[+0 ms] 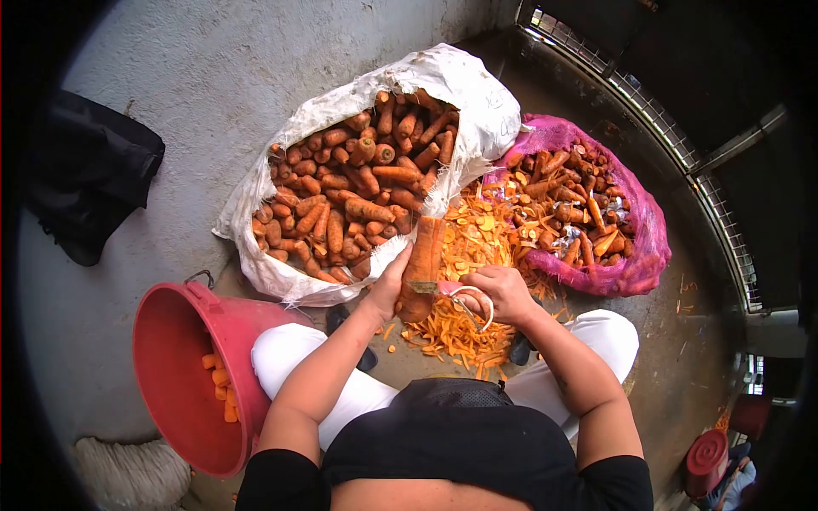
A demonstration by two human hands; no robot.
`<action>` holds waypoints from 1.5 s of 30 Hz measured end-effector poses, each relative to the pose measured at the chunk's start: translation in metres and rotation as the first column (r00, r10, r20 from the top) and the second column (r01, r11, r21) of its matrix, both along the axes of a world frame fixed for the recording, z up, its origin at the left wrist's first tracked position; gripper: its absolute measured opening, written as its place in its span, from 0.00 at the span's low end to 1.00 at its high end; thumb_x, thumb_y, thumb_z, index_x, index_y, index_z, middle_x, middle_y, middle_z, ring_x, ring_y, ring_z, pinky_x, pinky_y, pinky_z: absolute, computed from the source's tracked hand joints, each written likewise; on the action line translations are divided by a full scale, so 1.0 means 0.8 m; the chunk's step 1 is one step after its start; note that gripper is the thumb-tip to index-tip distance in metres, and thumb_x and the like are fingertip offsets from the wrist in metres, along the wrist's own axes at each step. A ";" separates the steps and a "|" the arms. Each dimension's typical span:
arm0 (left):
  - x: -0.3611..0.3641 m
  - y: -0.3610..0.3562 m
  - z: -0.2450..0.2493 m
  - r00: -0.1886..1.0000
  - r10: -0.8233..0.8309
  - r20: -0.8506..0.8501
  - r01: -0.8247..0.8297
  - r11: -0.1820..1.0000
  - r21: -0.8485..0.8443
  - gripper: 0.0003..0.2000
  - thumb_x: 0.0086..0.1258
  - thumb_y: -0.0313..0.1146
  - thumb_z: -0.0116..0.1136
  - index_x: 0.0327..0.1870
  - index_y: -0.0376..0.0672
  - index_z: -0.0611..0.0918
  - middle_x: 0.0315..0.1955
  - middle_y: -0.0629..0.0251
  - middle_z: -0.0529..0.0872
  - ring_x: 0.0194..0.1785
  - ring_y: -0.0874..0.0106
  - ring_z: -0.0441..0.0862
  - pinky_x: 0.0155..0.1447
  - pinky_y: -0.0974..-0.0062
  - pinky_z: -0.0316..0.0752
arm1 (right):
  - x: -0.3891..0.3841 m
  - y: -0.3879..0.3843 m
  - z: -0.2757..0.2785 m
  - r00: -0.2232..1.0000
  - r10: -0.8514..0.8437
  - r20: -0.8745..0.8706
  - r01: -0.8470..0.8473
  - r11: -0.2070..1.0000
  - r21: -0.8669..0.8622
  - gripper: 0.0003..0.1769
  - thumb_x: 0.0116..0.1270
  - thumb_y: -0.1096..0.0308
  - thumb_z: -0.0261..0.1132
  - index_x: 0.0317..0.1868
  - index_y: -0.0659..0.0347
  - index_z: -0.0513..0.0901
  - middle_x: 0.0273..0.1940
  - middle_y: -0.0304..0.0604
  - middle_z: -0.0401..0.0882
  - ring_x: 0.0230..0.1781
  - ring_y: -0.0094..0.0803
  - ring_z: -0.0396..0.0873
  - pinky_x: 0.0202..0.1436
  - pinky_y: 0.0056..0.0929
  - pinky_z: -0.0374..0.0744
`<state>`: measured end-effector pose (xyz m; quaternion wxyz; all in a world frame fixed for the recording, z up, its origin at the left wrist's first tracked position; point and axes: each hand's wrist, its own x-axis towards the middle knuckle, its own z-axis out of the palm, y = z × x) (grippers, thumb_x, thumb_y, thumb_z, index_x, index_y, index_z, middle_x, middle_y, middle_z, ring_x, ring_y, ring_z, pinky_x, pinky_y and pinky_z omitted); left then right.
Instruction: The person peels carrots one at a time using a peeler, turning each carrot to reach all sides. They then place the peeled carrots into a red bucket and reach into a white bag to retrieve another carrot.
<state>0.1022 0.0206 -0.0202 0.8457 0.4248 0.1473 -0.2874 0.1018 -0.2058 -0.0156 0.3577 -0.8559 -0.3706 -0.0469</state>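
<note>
A large, partly peeled carrot (424,251) stands upright in the middle of the head view. Wrapped round its left side is my left hand (389,283), closed on it. My right hand (498,294) is closed on a peeler (450,289) with a pink part and a pale loop hanging below the fingers. The peeler's head lies against the lower part of the carrot, its blade partly hidden. Orange peelings (464,328) are heaped on the floor beneath both hands. Ahead, an open white sack (477,85) holds many unpeeled carrots (341,204).
A pink mesh sack (643,221) with carrots and scraps stands ahead to the right. At my left leg, a tilted red bucket (170,307) contains several peeled carrot pieces (220,376). A black bag (94,162) is by the wall. Another person (740,481) appears at far right near a red container (707,456).
</note>
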 end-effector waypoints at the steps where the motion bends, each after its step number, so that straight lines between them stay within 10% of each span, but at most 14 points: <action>1: 0.001 0.003 -0.006 1.000 -0.016 0.017 0.016 1.000 0.006 0.22 0.79 0.52 0.37 0.56 0.44 0.75 0.36 0.63 0.84 0.39 0.74 0.84 0.46 0.75 0.80 | 0.000 -0.001 0.001 1.000 0.007 -0.001 -0.007 1.000 0.000 0.14 0.59 0.55 0.68 0.35 0.57 0.82 0.24 0.44 0.76 0.24 0.43 0.77 0.27 0.38 0.75; 41: -0.002 -0.002 -0.008 0.978 -0.004 -0.209 -0.044 0.973 -0.225 0.20 0.78 0.46 0.36 0.55 0.41 0.74 0.40 0.62 0.84 0.40 0.69 0.84 0.45 0.69 0.82 | 0.005 0.002 -0.017 0.985 -0.068 -0.161 0.052 0.993 -0.102 0.10 0.64 0.59 0.66 0.34 0.56 0.83 0.23 0.47 0.77 0.23 0.46 0.78 0.26 0.41 0.74; 45: -0.004 -0.001 -0.014 0.976 -0.014 -0.218 -0.023 0.986 -0.167 0.19 0.77 0.47 0.35 0.51 0.43 0.76 0.36 0.62 0.83 0.35 0.69 0.84 0.39 0.68 0.83 | 0.008 0.003 -0.029 0.981 -0.117 -0.154 0.103 0.990 -0.096 0.19 0.65 0.46 0.62 0.30 0.53 0.80 0.21 0.46 0.78 0.22 0.47 0.78 0.25 0.44 0.74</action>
